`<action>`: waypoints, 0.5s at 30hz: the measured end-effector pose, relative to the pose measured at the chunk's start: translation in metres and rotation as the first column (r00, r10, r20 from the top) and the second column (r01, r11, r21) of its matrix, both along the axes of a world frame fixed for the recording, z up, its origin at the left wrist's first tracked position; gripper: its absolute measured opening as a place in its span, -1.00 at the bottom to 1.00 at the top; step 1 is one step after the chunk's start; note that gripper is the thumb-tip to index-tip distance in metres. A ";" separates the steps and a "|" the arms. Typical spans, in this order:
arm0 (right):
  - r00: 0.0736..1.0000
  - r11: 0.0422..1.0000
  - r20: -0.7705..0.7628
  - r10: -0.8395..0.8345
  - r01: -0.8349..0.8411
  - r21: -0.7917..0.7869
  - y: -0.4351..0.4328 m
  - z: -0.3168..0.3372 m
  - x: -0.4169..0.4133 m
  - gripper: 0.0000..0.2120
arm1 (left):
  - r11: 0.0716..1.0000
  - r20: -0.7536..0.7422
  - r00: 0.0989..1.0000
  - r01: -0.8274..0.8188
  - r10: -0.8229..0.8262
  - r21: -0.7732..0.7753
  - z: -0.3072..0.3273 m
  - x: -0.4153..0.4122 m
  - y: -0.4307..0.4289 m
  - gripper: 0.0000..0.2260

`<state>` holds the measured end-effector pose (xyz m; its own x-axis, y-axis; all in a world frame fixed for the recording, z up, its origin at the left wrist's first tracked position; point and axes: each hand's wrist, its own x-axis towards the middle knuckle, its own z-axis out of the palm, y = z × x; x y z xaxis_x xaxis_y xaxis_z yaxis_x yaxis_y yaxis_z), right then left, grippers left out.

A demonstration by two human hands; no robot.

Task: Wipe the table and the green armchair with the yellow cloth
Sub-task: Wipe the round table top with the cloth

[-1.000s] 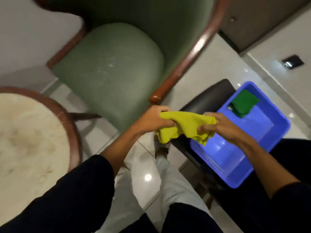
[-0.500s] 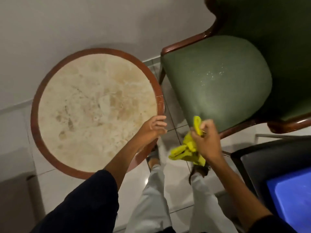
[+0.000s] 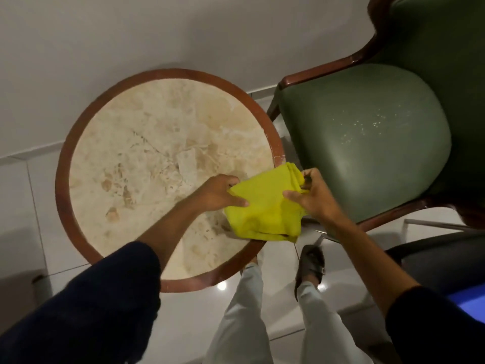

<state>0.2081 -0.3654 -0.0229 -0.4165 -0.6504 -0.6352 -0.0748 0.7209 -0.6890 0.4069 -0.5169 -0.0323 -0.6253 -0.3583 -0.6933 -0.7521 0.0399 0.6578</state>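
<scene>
The yellow cloth (image 3: 265, 206) is spread between both my hands over the right edge of the round table (image 3: 147, 158), a pale marble top with a reddish wooden rim. My left hand (image 3: 217, 191) pinches the cloth's left edge. On the other side, my right hand (image 3: 312, 195) grips its bunched right corner. The cloth's lower part hangs at the table rim; whether it touches the marble I cannot tell. The green armchair (image 3: 367, 137), with a padded seat speckled with light crumbs and a dark wooden frame, stands right of the table.
A white wall runs behind the table and chair. Glossy tiled floor lies below, with my legs and a sandalled foot (image 3: 309, 266) beside the table. A dark stool (image 3: 441, 258) holding a blue tub (image 3: 469, 303) sits at the lower right.
The view swung from the blue tub to the table. My right hand carried the bunched cloth over the table's edge, my left hand took hold again, and the cloth is now spread out.
</scene>
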 end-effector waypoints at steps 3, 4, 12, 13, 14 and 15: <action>0.897 0.975 -0.432 0.093 0.006 0.223 0.011 -0.036 0.022 -0.46 | 0.902 0.100 0.988 0.150 -0.119 -0.404 -0.036 -0.011 0.006 -0.53; 0.821 0.970 -0.564 0.084 0.063 0.236 0.013 -0.042 0.036 -0.44 | 0.838 0.060 0.993 0.119 -0.103 -0.532 -0.044 -0.012 -0.002 -0.53; 0.781 0.919 -0.607 -0.145 0.334 0.211 -0.057 -0.110 0.118 -0.11 | 0.512 0.281 0.946 0.165 0.159 -0.843 -0.133 0.023 -0.052 -0.39; 0.738 0.935 -0.666 -0.112 0.305 0.179 -0.064 -0.117 0.109 -0.11 | 0.503 0.269 0.948 0.152 0.170 -0.851 -0.140 0.029 -0.051 -0.38; 0.687 0.955 -0.723 -0.077 0.259 0.144 -0.071 -0.122 0.096 -0.13 | 0.487 0.250 0.951 0.135 0.180 -0.863 -0.144 0.033 -0.050 -0.38; 0.656 0.973 -0.754 -0.041 0.199 0.120 -0.081 -0.125 0.084 -0.15 | 0.478 0.236 0.952 0.119 0.193 -0.870 -0.145 0.035 -0.051 -0.38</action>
<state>0.2925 -0.4469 -0.1477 -0.8652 -0.4701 -0.1746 -0.4074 0.8619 -0.3018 0.4418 -0.5682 -0.1774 -0.4438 -0.8858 -0.1352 -0.8961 0.4380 0.0717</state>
